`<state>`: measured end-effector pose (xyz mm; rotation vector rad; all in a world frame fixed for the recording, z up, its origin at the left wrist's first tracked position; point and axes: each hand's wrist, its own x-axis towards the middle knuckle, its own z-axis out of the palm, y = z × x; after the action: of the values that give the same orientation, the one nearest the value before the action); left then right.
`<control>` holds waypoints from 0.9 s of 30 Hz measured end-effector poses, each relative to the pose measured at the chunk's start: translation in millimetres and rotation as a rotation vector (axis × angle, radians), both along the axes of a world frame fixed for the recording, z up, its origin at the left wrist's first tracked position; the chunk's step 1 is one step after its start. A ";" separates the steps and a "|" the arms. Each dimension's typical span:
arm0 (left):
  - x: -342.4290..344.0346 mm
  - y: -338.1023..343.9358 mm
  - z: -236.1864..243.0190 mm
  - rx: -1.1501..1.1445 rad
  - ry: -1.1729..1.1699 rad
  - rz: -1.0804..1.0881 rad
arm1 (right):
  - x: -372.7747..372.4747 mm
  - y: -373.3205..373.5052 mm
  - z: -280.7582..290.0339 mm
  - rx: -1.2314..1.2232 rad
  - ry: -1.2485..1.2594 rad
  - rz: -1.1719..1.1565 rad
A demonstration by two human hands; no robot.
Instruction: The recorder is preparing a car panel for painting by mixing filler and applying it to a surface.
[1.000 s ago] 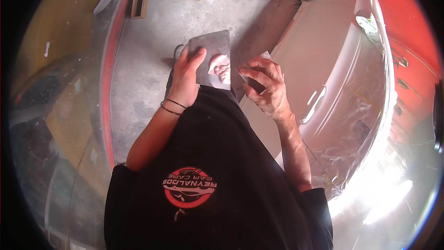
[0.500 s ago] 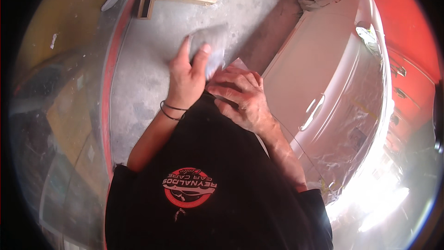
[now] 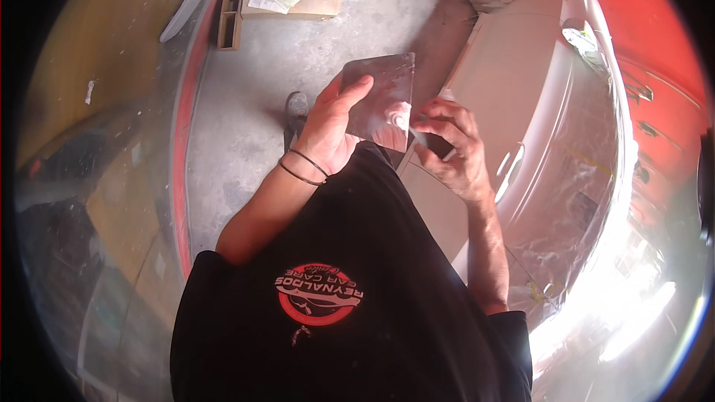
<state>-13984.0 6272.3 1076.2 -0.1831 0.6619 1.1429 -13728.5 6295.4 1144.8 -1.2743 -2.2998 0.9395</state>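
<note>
My left hand (image 3: pixel 328 123) grips a thin, shiny grey rectangular plate (image 3: pixel 376 93) at chest height, thumb over its face; a pale smear or reflection shows on the lower part. My right hand (image 3: pixel 454 149), fingers curled, holds a small dark-and-silver scraper (image 3: pixel 436 141) just right of the plate, its edge near the plate's right side. Both hands are in front of my black T-shirt (image 3: pixel 350 231), and a shoe (image 3: pixel 296 104) shows below the plate.
A pale car body panel (image 3: pixel 491 67), partly under plastic sheeting, runs along my right, with red bodywork (image 3: pixel 655 45) beyond. A cardboard box (image 3: pixel 313 6) with papers and a narrow tray (image 3: pixel 229 18) sit on the concrete floor (image 3: pixel 246 89). Glassy panels (image 3: pixel 112 141) are at left.
Half a second ago my hands were close together and the plate was blurred; my right hand has since moved right and both hands sit slightly further right than a second ago.
</note>
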 end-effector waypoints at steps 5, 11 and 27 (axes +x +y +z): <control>7.6 16.2 -8.4 0.247 0.667 0.034 | -17.8 10.0 47.4 0.143 -0.004 -0.022; 0.5 12.9 -17.4 0.391 1.021 -0.042 | -40.7 22.9 36.4 -0.011 -0.189 0.158; -21.5 23.2 -26.0 0.016 0.292 0.169 | -84.4 17.4 0.4 -0.214 0.342 0.061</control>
<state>-14005.6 6295.5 1050.2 -0.0587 0.9074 1.3517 -13812.9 6312.8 1145.2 -1.0289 -2.0235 1.3401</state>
